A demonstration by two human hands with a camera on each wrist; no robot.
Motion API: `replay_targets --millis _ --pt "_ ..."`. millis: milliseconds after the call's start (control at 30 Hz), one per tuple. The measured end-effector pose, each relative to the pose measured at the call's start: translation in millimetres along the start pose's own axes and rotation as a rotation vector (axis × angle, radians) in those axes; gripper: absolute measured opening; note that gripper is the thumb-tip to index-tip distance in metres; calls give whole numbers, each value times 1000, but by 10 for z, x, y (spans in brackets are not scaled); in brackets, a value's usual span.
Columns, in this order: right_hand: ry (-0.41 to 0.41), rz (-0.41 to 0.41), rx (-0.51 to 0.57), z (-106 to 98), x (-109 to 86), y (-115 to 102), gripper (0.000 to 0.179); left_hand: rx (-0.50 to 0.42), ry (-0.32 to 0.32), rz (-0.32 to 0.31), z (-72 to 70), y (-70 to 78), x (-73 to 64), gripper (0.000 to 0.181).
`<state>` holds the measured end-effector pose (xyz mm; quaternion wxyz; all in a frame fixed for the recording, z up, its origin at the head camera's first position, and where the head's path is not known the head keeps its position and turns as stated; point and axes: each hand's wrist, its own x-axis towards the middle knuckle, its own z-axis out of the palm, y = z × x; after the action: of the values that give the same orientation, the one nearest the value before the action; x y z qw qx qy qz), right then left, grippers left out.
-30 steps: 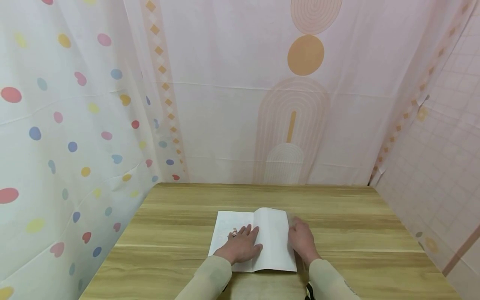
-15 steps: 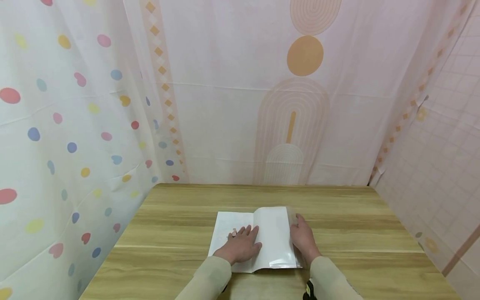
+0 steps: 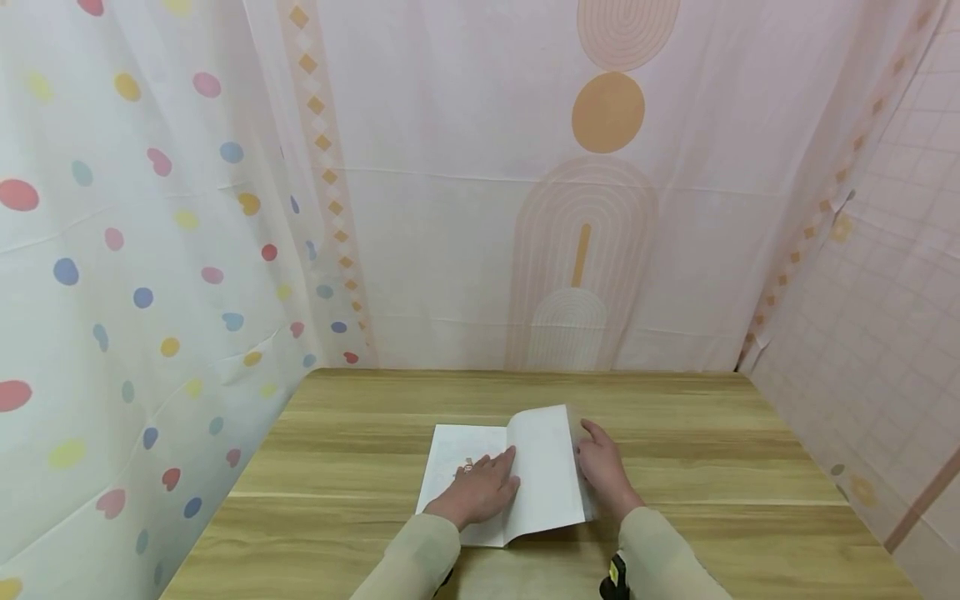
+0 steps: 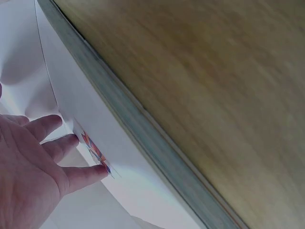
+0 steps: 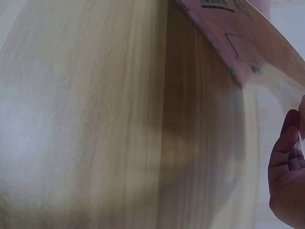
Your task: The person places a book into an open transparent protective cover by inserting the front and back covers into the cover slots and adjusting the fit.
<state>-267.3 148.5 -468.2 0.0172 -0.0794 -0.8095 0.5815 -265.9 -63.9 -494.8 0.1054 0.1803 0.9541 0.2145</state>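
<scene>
An open book [image 3: 543, 475] with white pages lies in the head view, its right side raised off the table. My left hand [image 3: 477, 489] rests with spread fingers on the left page, beside the fold. In the left wrist view its fingertips lie by a small coloured picture [image 4: 94, 149], above the thick page edges [image 4: 138, 126]. A clear plastic film [image 5: 279, 86] reaches past the raised pink printed cover [image 5: 243, 45] in the right wrist view. My right hand [image 3: 604, 468] pinches the film's outer edge, with its index finger pointing away.
The book lies on a wood-grain table [image 3: 360, 450], near the front edge. Patterned curtains [image 3: 442, 250] hang behind the table and on both sides. A black band [image 3: 615, 575] shows at the right sleeve.
The book's right side has risen and tilted up, with the right hand moving slightly up and left along with the film. The left hand stays nearly in place on the left page.
</scene>
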Motion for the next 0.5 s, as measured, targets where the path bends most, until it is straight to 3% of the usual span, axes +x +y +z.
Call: replay_targets --millis 233,500 --pt "-31 13 91 50 -16 -76 54 3 39 33 -16 3 -21 55" --pt "-44 19 125 79 7 -102 49 -17 60 56 -79 18 -23 54"
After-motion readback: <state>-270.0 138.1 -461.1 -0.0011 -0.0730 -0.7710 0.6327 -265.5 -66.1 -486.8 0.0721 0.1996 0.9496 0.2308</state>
